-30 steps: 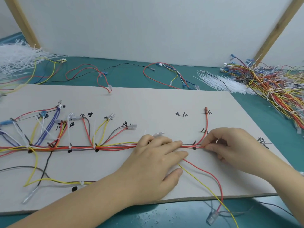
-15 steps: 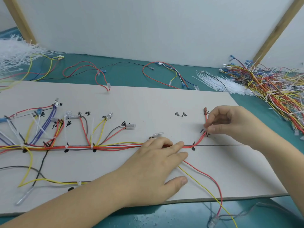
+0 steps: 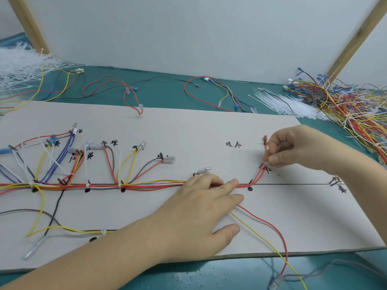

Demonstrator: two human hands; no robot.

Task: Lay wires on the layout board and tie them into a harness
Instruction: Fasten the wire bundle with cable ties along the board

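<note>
Right hand has moved up off the trunk line to the red branch wire, pinching it near its tip. Left hand flat, fingers straight, pinning the wire bundle on the layout board. Branch runs away from the trunk; right hand nearer.

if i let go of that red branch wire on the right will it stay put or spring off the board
Likely floppy and light: the red branch wire curves loosely. It may drift when the right hand stops pinching it, since no tie shows there. The left hand presses the main bundle.

Red wire, beige board
</note>
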